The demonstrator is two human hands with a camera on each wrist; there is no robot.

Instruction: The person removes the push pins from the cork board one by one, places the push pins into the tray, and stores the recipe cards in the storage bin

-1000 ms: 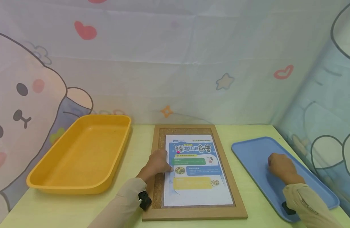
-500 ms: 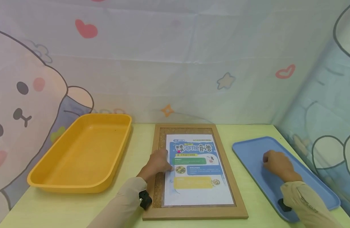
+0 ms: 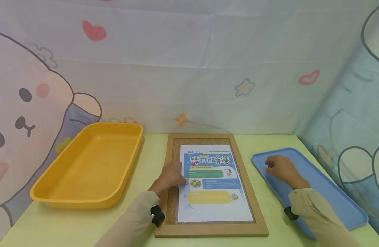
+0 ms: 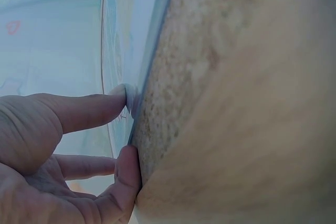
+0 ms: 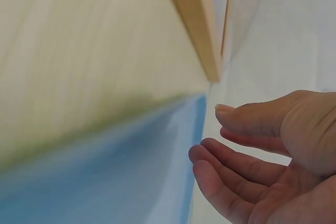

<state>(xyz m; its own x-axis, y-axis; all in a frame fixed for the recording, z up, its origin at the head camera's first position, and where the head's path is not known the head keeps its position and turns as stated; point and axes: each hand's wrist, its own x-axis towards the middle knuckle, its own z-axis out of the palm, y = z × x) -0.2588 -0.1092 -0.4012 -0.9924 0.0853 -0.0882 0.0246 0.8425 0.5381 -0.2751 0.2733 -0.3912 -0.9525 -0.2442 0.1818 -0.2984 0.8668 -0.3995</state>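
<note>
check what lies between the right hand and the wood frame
In the head view, the left rim of the blue tray and a strip of bare table separate the right hand from the wood frame.

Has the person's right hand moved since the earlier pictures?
Yes. In the head view, the right hand has moved to the left over the blue tray, closer to the frame.

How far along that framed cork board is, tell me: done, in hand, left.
Done: the white printed paper sheet lies on the rectangular wood-framed cork board.
In hand: the left hand touches the sheet's left edge; the right hand hovers over the blue rectangular tray, holding nothing visible.
Left: probably fastening, since no fastener plainly shows at the sheet's corners.
</note>
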